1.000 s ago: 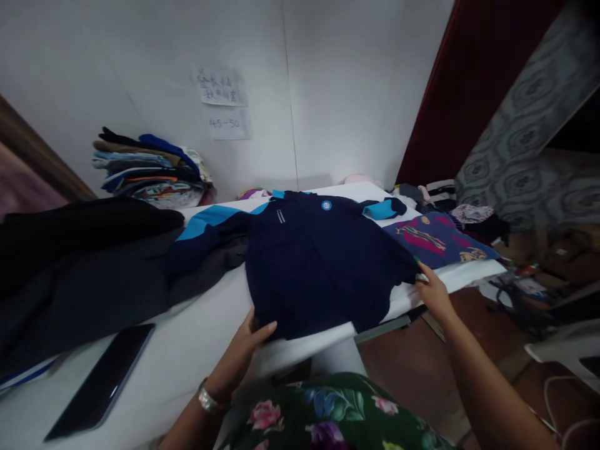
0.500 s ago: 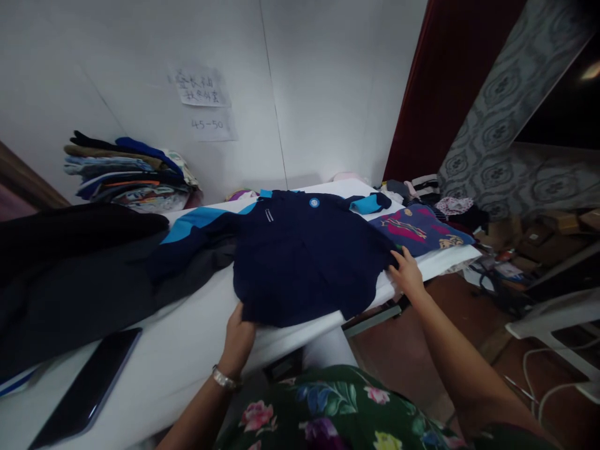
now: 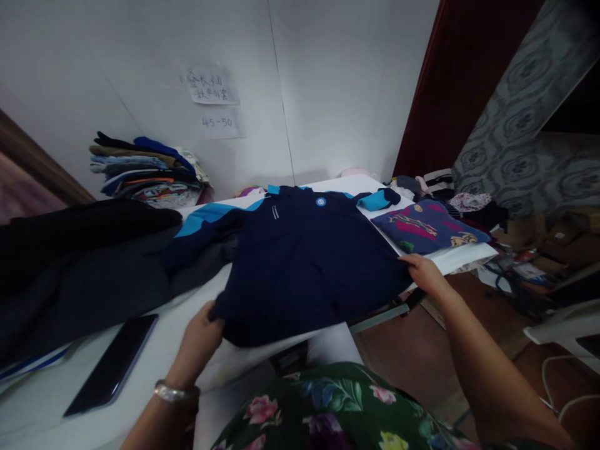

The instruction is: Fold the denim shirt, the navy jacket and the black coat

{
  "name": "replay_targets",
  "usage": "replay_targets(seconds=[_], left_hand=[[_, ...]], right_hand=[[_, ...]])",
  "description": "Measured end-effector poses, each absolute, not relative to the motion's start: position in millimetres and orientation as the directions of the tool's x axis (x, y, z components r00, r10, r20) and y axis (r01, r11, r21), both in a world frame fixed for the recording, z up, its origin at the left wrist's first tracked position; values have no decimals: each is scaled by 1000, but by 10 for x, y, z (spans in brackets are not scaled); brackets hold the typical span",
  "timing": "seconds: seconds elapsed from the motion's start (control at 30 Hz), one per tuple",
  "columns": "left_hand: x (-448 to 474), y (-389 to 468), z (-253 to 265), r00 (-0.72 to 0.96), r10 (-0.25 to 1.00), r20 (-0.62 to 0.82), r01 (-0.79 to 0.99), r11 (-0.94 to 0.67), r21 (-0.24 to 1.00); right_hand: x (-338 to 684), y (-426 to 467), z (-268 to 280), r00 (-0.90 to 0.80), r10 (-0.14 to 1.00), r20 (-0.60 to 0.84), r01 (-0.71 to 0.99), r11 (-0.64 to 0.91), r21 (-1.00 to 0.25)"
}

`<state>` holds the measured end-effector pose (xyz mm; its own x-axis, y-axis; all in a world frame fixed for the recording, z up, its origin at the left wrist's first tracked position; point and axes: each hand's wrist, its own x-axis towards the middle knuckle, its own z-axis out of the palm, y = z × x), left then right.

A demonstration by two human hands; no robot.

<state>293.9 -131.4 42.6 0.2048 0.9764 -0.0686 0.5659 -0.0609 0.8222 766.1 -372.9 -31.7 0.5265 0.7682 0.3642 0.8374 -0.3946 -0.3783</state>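
Garment [image 3: 304,262] in navy with bright blue panels lies spread across a white desk [image 3: 171,325], seen from the head camera, its collar toward the far side and its hem at the near edge. The left hand [image 3: 199,344], a silver band [image 3: 174,392] at its wrist, grips the hem's near left corner, its fingers closed on the cloth. The right hand [image 3: 426,275] pinches the hem's right corner between thumb and fingers, those too closed on the fabric. A round badge [image 3: 320,202] shows on the chest. One sleeve reaches left over dark grey cloth [image 3: 94,281]; the other lies bent at the far right. At near left, a phone [image 3: 112,365] rests on the desk. A stack of folded clothes [image 3: 145,172] stands at far left, by a wall [image 3: 337,87] bearing two handwritten paper notes [image 3: 213,87], the lower reading "45-50". Just right of the garment lies a purple-blue patterned piece [image 3: 426,225], with cardboard boxes [image 3: 560,234] beyond the desk at right.
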Motion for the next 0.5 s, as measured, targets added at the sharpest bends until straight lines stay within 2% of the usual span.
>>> replay_targets(seconds=[0.07, 0.13, 0.27, 0.43, 0.5], left_hand=[[2852, -1370, 201, 276, 942, -188, 665, -46, 745], [2752, -1415, 44, 306, 921, -243, 694, -41, 719], [2620, -1495, 2, 325, 929, -175, 774, -155, 614], [2660, -1633, 103, 361, 933, -14, 870, -331, 364], [2659, -1652, 131, 389, 921, 27, 867, -376, 327]], right_hand=[[7584, -3814, -432, 485, 816, 314, 869, -408, -281], [7455, -3899, -486, 442, 829, 344, 897, -409, -168], [7111, -3968, -456, 301, 895, 329, 950, -311, -23], [6911, -3886, -479, 135, 929, 344, 990, -143, 0], [6966, -3885, -508, 68, 922, 380, 998, -70, -8]])
